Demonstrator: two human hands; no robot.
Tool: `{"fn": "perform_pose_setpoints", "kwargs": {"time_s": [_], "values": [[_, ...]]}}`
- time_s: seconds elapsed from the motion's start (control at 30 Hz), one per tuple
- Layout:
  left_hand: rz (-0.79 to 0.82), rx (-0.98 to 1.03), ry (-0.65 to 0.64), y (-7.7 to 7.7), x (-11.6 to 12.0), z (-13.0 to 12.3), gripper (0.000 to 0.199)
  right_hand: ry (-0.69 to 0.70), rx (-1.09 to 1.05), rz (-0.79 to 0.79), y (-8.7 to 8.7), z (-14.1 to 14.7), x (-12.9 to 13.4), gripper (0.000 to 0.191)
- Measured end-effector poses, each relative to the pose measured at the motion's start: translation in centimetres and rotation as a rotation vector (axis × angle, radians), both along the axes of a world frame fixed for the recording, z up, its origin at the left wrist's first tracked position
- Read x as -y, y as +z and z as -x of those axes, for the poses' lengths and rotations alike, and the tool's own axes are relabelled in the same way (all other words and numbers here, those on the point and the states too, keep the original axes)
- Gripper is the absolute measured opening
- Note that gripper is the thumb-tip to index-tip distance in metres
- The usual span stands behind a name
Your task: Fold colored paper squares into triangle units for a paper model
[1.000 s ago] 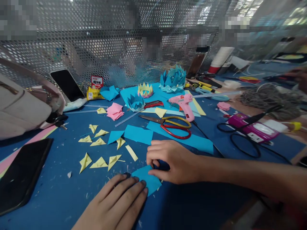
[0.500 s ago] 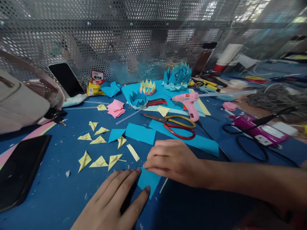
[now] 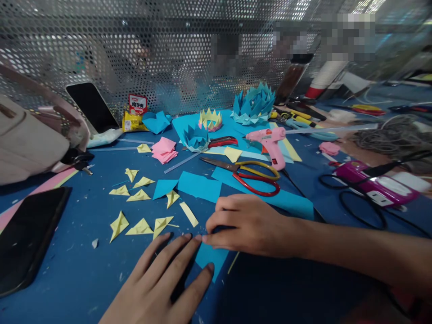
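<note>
A small piece of blue paper (image 3: 212,261) lies on the table in front of me. My left hand (image 3: 165,283) rests flat with its fingers spread, thumb and forefinger touching the paper's left side. At the paper's far edge, my right hand (image 3: 251,225) has its fingers curled together and pressed down; its fingertips meet my left forefinger. The paper's upper part is hidden under the right hand. Several folded yellow paper pieces (image 3: 140,227) lie to the left. Beyond my right hand are scissors (image 3: 243,167) with red and yellow handles, on a blue paper strip (image 3: 286,202).
A pink glue gun (image 3: 272,144), blue paper flowers (image 3: 254,105) and pink paper squares (image 3: 164,150) stand or lie farther back. Phones (image 3: 30,238) and a bag (image 3: 30,135) are at left. A purple power strip (image 3: 374,182) with black cable is at right, before a perforated metal screen (image 3: 168,58).
My left fingers have spread a little, and the forefinger has slid up to the right fingertips. The view has shifted slightly. The paper stays under both hands.
</note>
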State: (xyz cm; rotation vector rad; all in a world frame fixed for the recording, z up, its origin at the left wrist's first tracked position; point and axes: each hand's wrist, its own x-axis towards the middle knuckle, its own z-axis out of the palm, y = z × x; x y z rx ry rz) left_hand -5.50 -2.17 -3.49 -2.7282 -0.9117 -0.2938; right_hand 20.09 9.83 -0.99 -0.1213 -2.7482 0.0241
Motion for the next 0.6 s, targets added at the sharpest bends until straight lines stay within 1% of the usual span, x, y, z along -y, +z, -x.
{"fn": "perform_pose_setpoints", "kwargs": {"time_s": [0.1,0.17,0.3,0.4,0.47,0.53,0.6], "values": [[0.0,0.003,0.007,0.0,0.0,0.2,0.044,0.044,0.052,0.03,0.2,-0.2,-0.4,0.024],[0.003,0.014,0.009,0.1,0.0,0.1,0.044,0.051,0.082,0.09,0.5,-0.3,-0.7,0.025],[0.005,0.077,0.033,0.8,-0.2,-0.6,0.039,0.036,0.133,0.224,1.2,-0.5,-1.1,0.019],[-0.008,0.142,0.054,1.2,-0.3,-1.3,0.037,0.041,0.165,0.248,1.9,-0.9,-1.4,0.015],[-0.007,0.149,0.055,1.3,-0.4,-1.5,0.037,0.047,0.191,0.246,2.2,-1.1,-1.5,0.016],[0.027,0.128,0.069,1.3,-0.4,-1.4,0.04,0.057,0.192,0.255,2.3,-1.2,-1.5,0.016],[0.069,0.09,0.084,1.3,-0.4,-1.3,0.048,0.06,0.144,0.293,2.0,-1.1,-1.5,0.015]]}}
